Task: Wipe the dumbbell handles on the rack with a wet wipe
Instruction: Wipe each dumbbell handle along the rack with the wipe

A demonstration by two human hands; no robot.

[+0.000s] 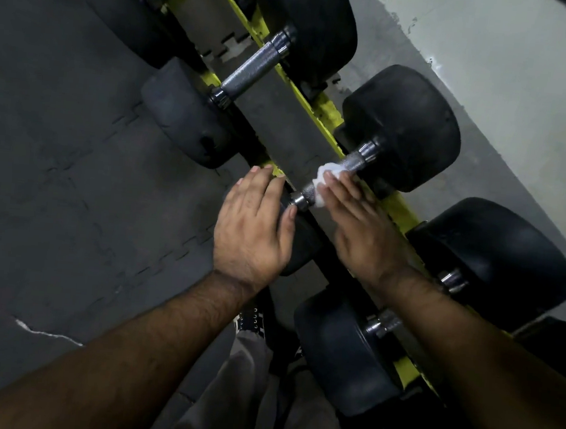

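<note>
A yellow rack (321, 108) runs diagonally and carries several black dumbbells with knurled steel handles. My right hand (356, 224) presses a white wet wipe (324, 180) with straight fingers onto the handle (351, 162) of the middle dumbbell, whose far head (402, 129) is black and round. My left hand (257, 222) rests flat over that dumbbell's near head, fingers straight and thumb beside the steel collar (298, 200). The near head is mostly hidden under the hand.
Another dumbbell with a bare handle (253, 69) lies further along the rack, and more dumbbells (496, 260) sit nearer under my right forearm. Dark rubber floor tiles (74, 162) lie to the left, a pale wall (524, 98) to the right. My legs and shoes show below.
</note>
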